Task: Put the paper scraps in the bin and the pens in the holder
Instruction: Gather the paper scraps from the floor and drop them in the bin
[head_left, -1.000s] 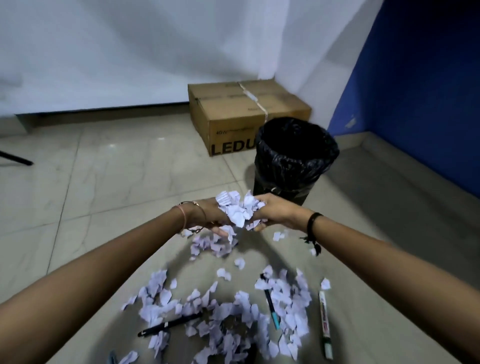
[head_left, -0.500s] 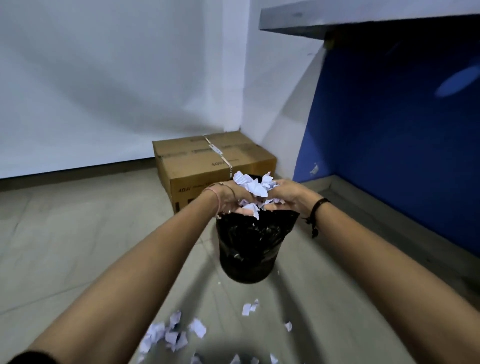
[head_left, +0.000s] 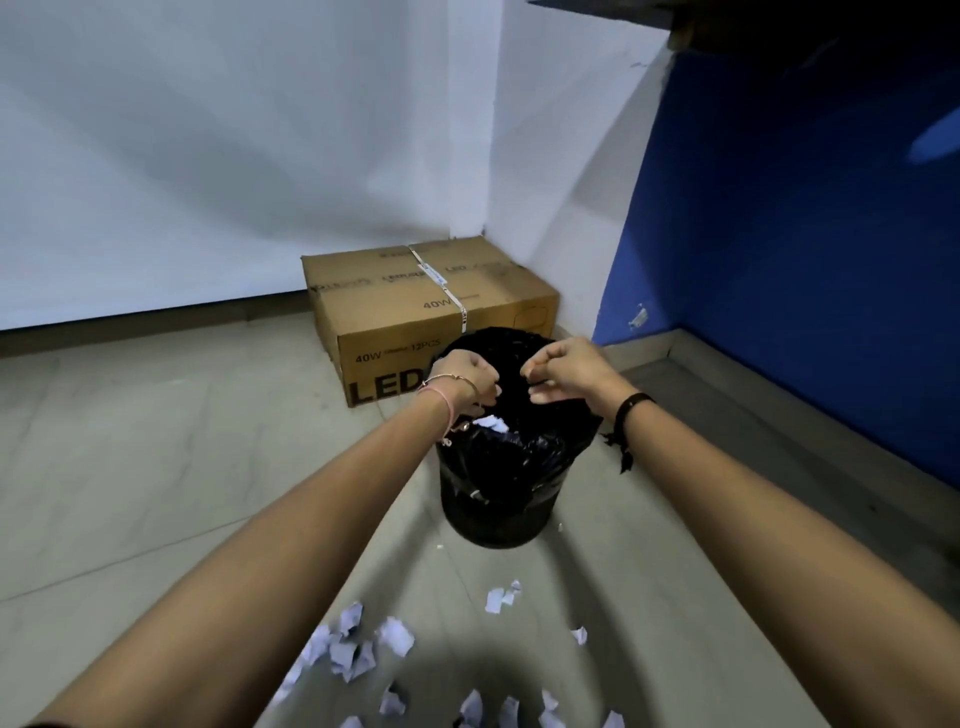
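While my left hand (head_left: 467, 375) and right hand (head_left: 558, 370) hover curled, apparently empty, over the bin (head_left: 501, 467), I judge clinging paper scraps (head_left: 358, 647) could drop outside its rim.

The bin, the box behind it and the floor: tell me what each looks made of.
Bin: lined with thin glossy black plastic, judging by its crinkles and highlights; the bin under it is hidden.
Box: matte brown corrugated cardboard, taped and printed.
Floor: likely polished stone or ceramic tile, with faint veining, joints and a soft sheen.
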